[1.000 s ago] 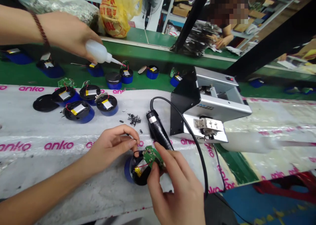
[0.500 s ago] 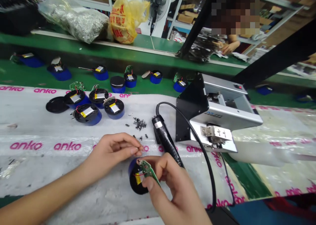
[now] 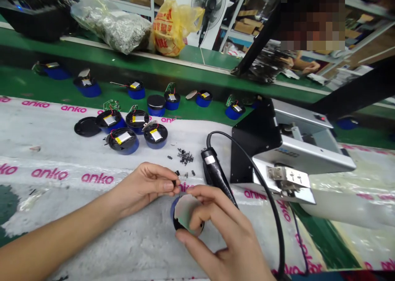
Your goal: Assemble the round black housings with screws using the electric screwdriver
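Observation:
My right hand (image 3: 228,227) grips a round circuit board (image 3: 186,210) by its edges, its pale flat face turned up. Directly beneath the board is a blue round housing (image 3: 175,207) with a black inside, mostly covered by the board and fingers. My left hand (image 3: 151,186) is closed in a pinch just left of the board, with a small black plastic piece (image 3: 174,183) between thumb and fingertip. Beyond the hands lies a pile of similar small black pieces (image 3: 185,156) on the white sheet.
Several blue housings with batteries (image 3: 156,135) stand at the back left, beside a black disc (image 3: 87,126). A black corded hand tool (image 3: 216,172) and a silver-and-black machine (image 3: 296,145) are on the right. A co-worker's hand (image 3: 308,65) is across the bench.
The board in my right hand has turned from its green component side to its pale face, now over the housing. A small black piece now shows in my left pinch. The view has shifted left.

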Action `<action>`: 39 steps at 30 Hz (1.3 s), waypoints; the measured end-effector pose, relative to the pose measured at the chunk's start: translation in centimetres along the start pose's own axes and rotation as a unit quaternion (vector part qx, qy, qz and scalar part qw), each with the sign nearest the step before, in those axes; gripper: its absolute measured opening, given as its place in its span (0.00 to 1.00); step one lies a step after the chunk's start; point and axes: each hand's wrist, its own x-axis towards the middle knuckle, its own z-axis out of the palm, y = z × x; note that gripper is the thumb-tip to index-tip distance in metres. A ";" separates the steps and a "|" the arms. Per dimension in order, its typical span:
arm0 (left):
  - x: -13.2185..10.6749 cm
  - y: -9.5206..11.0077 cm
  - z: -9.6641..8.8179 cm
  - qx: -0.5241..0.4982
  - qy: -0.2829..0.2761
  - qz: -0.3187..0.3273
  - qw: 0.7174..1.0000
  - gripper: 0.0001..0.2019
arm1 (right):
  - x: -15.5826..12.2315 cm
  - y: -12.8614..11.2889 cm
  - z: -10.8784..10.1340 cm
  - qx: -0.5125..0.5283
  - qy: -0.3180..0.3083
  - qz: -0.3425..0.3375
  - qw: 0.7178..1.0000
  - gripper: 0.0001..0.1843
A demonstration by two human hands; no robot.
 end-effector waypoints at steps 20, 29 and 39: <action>-1.0 -0.3 0.1 0.143 0.029 0.056 0.988 0.09 | 0.9 0.8 2.2 -0.126 0.103 -0.161 0.973 0.14; -1.3 -0.5 1.4 0.207 0.104 0.097 0.968 0.09 | 0.4 0.9 2.8 -0.159 0.113 -0.172 0.966 0.17; -1.6 -0.5 2.0 0.257 0.122 0.106 0.953 0.08 | 1.1 -0.4 3.1 -0.134 0.151 -0.140 0.969 0.14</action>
